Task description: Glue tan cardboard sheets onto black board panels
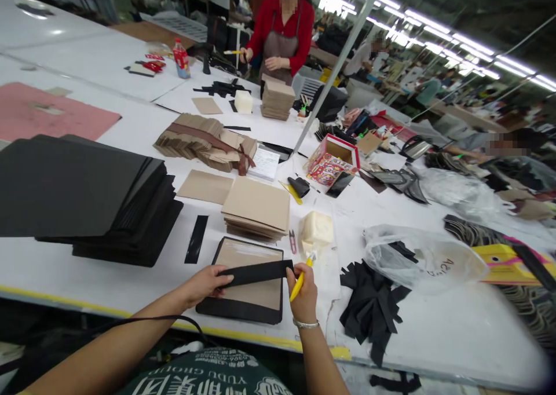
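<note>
A black strip point(258, 272) is stretched between my two hands, above a beige board point(256, 295) with black edges that lies flat near the table's front edge. My left hand point(209, 284) pinches the strip's left end. The right end is held by the fingers of my right hand point(303, 288), which also has a yellow-handled brush point(299, 284) in its grip, bristles up. Just beyond that hand stands a cream-coloured block-shaped container point(317, 230). Small pink snips point(292, 241) lie beside it. Another black strip point(196, 239) rests left of the board.
A tall stack of black sheets point(87, 192) is on the left. Beige boards point(256, 204) are piled behind the work. Loose black strips point(371, 302) and a plastic bag point(417, 256) lie to the right. Across the table stands a person in red point(282, 30).
</note>
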